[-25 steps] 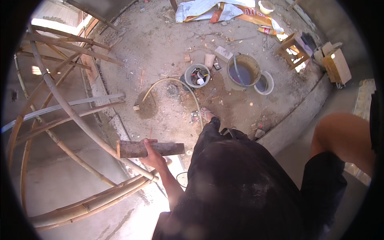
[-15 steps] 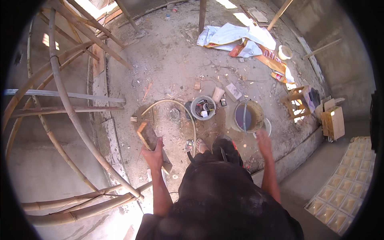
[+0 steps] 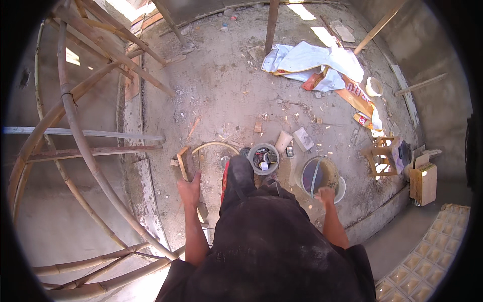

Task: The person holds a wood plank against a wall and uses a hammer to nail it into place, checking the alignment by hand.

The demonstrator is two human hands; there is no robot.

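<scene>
Clearly, the left hand (image 3: 189,191) carries the load: its fingers are wrapped around a wooden piece with an angled far end (image 3: 181,164), which is held out in front on the left, its near end showing below the fist. A firm mid-length grip like this should balance it well; a level wrist would help stop it twisting. The bamboo poles (image 3: 85,146) are near on that side, so it pays to hold the piece close to the body and clear of them. The right hand (image 3: 325,195) appears over the edge of the large bucket (image 3: 329,176); its fingers look bunched, but I cannot tell whether they hold or touch anything. Careful footing matters too, since the hose (image 3: 216,144) and the tool-filled bucket (image 3: 262,172) lie just beside the feet.
</scene>
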